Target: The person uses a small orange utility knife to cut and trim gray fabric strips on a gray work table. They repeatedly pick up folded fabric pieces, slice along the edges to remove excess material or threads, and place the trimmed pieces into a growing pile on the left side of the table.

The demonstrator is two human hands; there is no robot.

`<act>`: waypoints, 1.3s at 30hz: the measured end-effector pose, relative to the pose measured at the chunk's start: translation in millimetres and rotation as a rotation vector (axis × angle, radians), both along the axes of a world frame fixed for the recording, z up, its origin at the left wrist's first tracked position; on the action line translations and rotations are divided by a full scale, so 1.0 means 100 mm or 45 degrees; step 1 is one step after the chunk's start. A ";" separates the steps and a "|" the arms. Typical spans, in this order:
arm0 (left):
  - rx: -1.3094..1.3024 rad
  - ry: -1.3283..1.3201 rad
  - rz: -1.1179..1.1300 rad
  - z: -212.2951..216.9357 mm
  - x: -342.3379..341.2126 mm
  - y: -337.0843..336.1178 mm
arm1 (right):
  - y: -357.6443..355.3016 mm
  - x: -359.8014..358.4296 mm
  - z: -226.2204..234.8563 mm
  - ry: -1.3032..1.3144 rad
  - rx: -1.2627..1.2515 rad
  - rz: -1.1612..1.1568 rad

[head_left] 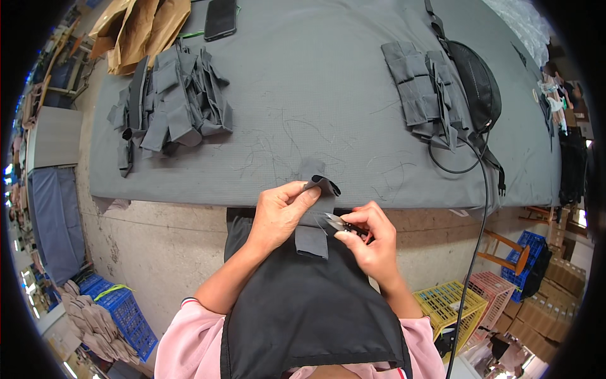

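At the table's near edge my left hand [281, 211] pinches a strip of grey fabric [312, 242] between thumb and fingers. The strip's upper part is folded over in the grip, and its lower end hangs down in front of my black apron [303, 303]. In my right hand [374, 243] are small thread snips [343, 223] with dark handles. Their metal blades point left and sit right beside the strip, where a thin loose thread shows. Whether the blades touch the thread I cannot tell.
Grey sewn pieces [180, 95] lie piled on the grey-covered table [303, 95] at left, with more pieces [416, 91] at right beside a black waist bag [473, 85]. A black cable [485, 208] runs down from it. A phone [220, 19] and paper bag [142, 31] lie at the back left.
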State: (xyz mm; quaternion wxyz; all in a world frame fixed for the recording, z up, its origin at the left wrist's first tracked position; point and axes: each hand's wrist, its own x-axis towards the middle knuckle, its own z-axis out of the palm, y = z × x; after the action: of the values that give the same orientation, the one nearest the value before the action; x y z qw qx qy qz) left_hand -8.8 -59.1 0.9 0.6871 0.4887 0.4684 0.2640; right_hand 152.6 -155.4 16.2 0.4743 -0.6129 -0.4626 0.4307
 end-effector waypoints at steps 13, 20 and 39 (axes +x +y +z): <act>-0.034 0.077 0.005 0.00 0.00 -0.01 | 0.07 -0.10 0.10 -0.646 0.166 0.086; 0.042 0.078 0.000 -0.05 0.01 -0.02 | 0.09 -0.14 0.09 -0.855 0.290 0.089; -0.707 -0.733 0.221 -0.06 -0.11 0.19 | 0.04 -0.07 -0.08 0.006 0.093 -0.106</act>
State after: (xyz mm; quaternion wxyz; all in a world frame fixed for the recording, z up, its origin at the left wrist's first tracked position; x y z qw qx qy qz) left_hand -19.5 -40.0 -4.7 0.8710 0.1495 0.3500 0.3106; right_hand 146.1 -151.3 8.5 0.5149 -0.6130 -0.4509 0.3947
